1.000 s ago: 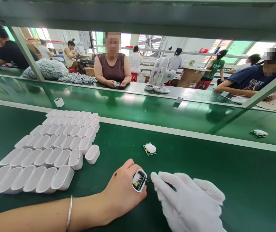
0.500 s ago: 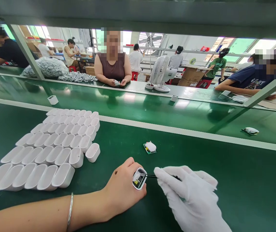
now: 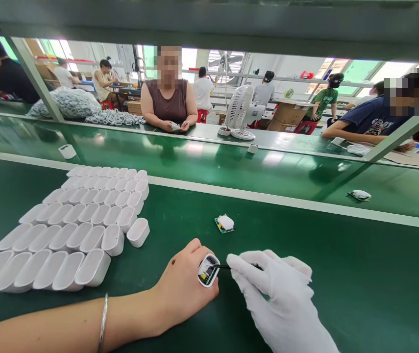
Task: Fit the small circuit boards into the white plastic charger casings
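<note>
Bare, my left hand [image 3: 185, 284] wraps round a white plastic housing [image 3: 214, 284], tilted with its open end facing up and right. Inside the housing a circuit board [image 3: 205, 275] shows, with yellow and white parts. Black tweezers [image 3: 222, 266] are pinched in my white-gloved right hand [image 3: 277, 289]; their tips reach into the housing's opening and look pressed together. Exactly what the tips touch is too small to tell. Just beyond my hands, a loose circuit board [image 3: 225, 223] with a white blob on top lies on the green surface.
Rows of white empty housings [image 3: 93, 213] stand at left, one housing [image 3: 138, 232] slightly apart. Past a pale strip [image 3: 268, 198], a green belt [image 3: 202, 166] carries another board [image 3: 359, 195] and two housings. Co-workers sit opposite near a white fan [image 3: 240, 110].
The tweezer tips, apart before, now look together inside the housing. Pieces on the far belt have shifted left. My left hand keeps its hold on the housing.
</note>
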`<action>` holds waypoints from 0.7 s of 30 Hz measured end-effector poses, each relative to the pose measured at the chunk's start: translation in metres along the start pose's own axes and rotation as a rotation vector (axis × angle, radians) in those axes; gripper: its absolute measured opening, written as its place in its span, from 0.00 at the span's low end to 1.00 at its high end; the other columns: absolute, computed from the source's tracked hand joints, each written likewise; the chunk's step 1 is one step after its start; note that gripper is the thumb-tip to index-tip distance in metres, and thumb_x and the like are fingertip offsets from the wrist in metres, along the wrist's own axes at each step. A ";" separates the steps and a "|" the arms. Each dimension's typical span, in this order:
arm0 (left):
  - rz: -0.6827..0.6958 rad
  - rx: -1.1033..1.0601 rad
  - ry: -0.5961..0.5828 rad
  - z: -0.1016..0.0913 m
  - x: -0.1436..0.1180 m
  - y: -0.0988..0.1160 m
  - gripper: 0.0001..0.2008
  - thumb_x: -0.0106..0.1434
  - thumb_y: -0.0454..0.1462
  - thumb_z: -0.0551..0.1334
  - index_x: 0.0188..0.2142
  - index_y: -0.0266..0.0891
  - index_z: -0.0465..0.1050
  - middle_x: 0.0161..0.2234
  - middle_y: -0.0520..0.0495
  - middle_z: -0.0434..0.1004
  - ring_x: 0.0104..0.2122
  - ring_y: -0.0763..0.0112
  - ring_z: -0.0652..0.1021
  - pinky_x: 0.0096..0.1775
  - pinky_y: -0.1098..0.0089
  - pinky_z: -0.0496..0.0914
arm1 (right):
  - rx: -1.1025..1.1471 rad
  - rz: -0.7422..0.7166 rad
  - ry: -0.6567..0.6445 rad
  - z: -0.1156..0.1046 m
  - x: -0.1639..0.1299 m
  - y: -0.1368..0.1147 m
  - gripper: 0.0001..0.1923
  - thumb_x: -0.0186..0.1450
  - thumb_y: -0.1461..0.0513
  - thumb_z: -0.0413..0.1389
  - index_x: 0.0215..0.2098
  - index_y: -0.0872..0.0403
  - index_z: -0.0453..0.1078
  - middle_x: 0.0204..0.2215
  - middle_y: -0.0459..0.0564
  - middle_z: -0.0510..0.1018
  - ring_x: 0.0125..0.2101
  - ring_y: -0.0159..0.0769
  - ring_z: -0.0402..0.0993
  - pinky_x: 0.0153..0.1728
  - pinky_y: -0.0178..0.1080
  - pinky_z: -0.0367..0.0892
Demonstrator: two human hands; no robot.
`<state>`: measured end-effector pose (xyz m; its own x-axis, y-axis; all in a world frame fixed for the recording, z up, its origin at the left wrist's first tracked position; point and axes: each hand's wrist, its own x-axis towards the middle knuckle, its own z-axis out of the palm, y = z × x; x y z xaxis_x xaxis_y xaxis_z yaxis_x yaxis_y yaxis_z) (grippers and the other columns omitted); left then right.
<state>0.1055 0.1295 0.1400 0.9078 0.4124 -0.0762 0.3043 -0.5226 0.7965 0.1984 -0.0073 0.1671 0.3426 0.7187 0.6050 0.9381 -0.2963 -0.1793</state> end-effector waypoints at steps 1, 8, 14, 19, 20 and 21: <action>0.001 -0.005 -0.001 0.000 0.000 0.000 0.09 0.49 0.28 0.59 0.31 0.41 0.68 0.32 0.53 0.65 0.28 0.73 0.70 0.30 0.72 0.63 | 0.007 -0.006 0.017 0.001 0.000 0.000 0.15 0.66 0.68 0.47 0.33 0.50 0.74 0.24 0.42 0.74 0.22 0.25 0.64 0.32 0.39 0.48; 0.003 -0.021 0.016 0.001 0.001 0.000 0.10 0.49 0.27 0.58 0.30 0.41 0.70 0.30 0.54 0.63 0.27 0.75 0.70 0.29 0.73 0.63 | 0.044 0.001 -0.026 0.008 -0.002 -0.001 0.16 0.65 0.69 0.46 0.31 0.49 0.74 0.25 0.43 0.74 0.23 0.27 0.62 0.32 0.39 0.47; 0.014 -0.011 0.022 0.002 0.000 -0.001 0.10 0.49 0.26 0.58 0.30 0.41 0.70 0.29 0.54 0.63 0.26 0.76 0.69 0.28 0.74 0.62 | 0.064 0.008 0.009 0.008 0.000 0.003 0.16 0.66 0.68 0.46 0.30 0.50 0.74 0.23 0.42 0.73 0.22 0.27 0.61 0.32 0.39 0.46; 0.014 -0.008 0.019 0.001 -0.001 0.000 0.11 0.49 0.26 0.58 0.30 0.41 0.70 0.29 0.54 0.63 0.26 0.76 0.68 0.28 0.74 0.62 | 0.053 0.002 -0.002 0.007 0.001 0.006 0.16 0.65 0.69 0.47 0.31 0.49 0.74 0.24 0.42 0.73 0.22 0.26 0.61 0.31 0.39 0.46; 0.010 -0.008 0.019 0.001 -0.001 0.000 0.11 0.49 0.26 0.58 0.31 0.41 0.70 0.29 0.54 0.63 0.26 0.76 0.68 0.28 0.74 0.62 | 0.057 0.008 0.006 0.007 0.001 0.006 0.15 0.65 0.68 0.47 0.31 0.49 0.74 0.24 0.42 0.74 0.22 0.26 0.61 0.31 0.39 0.46; 0.006 -0.008 0.020 0.001 0.000 0.000 0.11 0.49 0.26 0.58 0.31 0.41 0.70 0.29 0.54 0.63 0.26 0.76 0.68 0.28 0.74 0.62 | 0.065 0.014 0.019 0.006 0.001 0.007 0.14 0.66 0.68 0.47 0.32 0.49 0.74 0.24 0.42 0.74 0.22 0.26 0.62 0.31 0.39 0.46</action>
<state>0.1052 0.1289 0.1394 0.9037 0.4240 -0.0594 0.2962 -0.5191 0.8017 0.2054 -0.0045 0.1620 0.3552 0.7026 0.6166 0.9348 -0.2640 -0.2377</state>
